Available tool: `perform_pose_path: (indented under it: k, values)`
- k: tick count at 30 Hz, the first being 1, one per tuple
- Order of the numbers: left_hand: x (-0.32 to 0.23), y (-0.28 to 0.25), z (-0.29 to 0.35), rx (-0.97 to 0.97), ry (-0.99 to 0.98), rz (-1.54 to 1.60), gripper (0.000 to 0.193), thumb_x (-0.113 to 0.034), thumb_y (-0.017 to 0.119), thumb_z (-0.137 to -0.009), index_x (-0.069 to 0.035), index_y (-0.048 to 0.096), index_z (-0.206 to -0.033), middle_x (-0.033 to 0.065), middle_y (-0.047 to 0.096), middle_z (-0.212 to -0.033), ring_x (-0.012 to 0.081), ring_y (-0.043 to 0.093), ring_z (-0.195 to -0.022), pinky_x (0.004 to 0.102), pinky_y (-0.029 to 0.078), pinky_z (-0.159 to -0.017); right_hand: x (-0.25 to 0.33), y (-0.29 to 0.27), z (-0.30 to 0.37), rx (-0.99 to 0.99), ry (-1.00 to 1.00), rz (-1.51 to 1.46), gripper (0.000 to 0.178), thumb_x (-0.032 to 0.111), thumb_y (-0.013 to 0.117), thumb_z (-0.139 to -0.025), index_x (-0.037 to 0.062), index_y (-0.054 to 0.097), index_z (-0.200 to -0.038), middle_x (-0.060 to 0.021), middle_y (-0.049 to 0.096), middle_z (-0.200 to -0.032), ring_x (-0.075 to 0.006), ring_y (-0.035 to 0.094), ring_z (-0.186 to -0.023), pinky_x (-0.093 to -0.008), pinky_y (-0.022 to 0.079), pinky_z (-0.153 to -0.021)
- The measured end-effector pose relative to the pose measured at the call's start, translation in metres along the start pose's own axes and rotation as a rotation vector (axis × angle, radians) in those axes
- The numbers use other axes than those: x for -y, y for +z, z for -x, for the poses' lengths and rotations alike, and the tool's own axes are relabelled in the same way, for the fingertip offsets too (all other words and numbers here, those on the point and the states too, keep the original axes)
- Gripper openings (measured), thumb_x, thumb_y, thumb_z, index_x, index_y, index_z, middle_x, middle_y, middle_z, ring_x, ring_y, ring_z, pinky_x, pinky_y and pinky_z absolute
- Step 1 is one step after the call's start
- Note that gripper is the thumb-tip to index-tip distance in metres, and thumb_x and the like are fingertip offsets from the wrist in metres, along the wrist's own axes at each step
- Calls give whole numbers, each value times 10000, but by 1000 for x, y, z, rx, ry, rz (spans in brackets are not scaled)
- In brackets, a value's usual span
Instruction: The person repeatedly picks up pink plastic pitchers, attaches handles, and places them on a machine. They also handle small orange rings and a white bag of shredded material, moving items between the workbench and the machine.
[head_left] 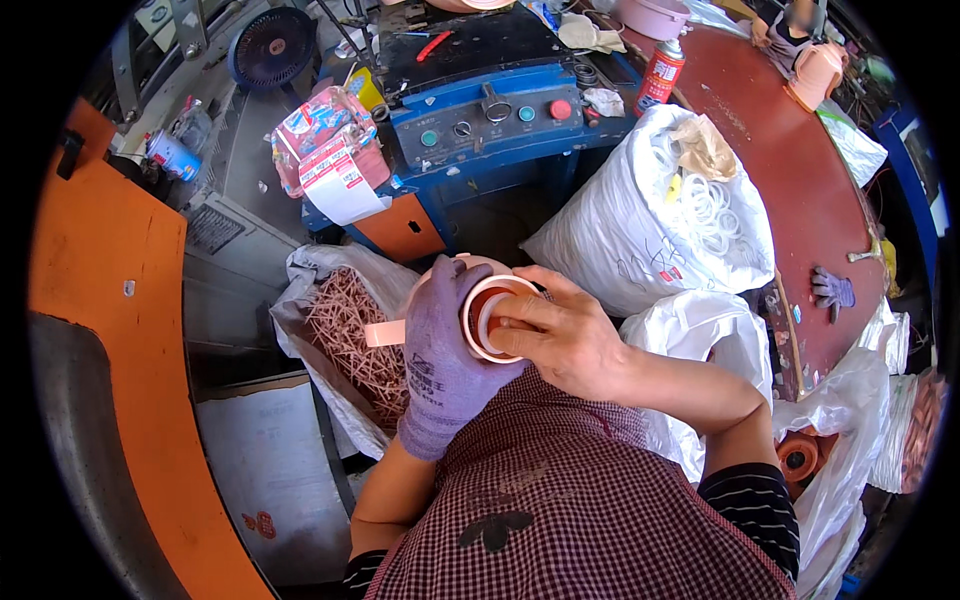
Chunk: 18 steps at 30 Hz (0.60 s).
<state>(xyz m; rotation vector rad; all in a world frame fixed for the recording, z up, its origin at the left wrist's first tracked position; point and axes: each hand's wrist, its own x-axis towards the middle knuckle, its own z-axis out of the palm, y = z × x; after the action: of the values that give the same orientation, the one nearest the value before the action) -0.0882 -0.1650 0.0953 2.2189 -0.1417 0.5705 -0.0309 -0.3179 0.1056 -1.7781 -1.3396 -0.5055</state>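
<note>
Cupping a peach plastic jug (477, 312) in front of the apron (560, 510), the gloved left hand (440, 335) has its fingers wrapped round the body, with the handle (385, 333) sticking out to the left and the open mouth turned up toward the face. The bare right hand (578, 340) has its fingertips bunched inside that mouth, on what looks like a pale ring (485, 322); I can't tell from here whether it is seated or loose. I'd call this one partway done: the ring appears to be within the rim, but the fingers haven't left it. Just beyond, a big white sack (610, 215) holds a heap of similar-looking white rings (712, 212), so plenty seem left to use. On the other side, a sack (305, 262) is full of thin pinkish sticks (350, 335). Farther out, on the red worktop (735, 110), stands another peach jug (818, 75), near a second person (785, 40); whether that one is finished doesn't show. A lone purple glove (832, 290) lies toward the worktop's near end.
</note>
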Motion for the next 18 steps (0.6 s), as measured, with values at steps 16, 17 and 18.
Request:
perform_pose_path:
  k: [16, 17, 18]
  values:
    - [-16, 10, 1, 71, 130, -46, 681, -247, 854, -568, -18, 540, -1128, 140, 574, -1096, 365, 550, -1062, 459, 440, -908, -11, -43, -26, 939, 85, -80, 34, 80, 591, -735, 71, 611, -760, -132, 621, -740, -328, 622, -839, -457, 460, -812]
    - [-17, 9, 1, 76, 139, -59, 657, -249, 854, -566, -21, 550, -1101, 140, 573, -1088, 365, 552, -1058, 460, 442, -901, -10, -46, -28, 984, 72, -125, 33, 61, 593, -728, 58, 604, -759, -144, 617, -732, -340, 622, -833, -464, 464, -805]
    - [-17, 7, 0, 85, 162, -86, 644, -253, 855, -566, -21, 557, -1087, 143, 571, -1081, 366, 554, -1052, 462, 443, -897, -8, -47, -31, 1002, 78, -157, 51, 51, 584, -759, 32, 590, -806, -154, 624, -755, -354, 612, -830, -467, 461, -793]
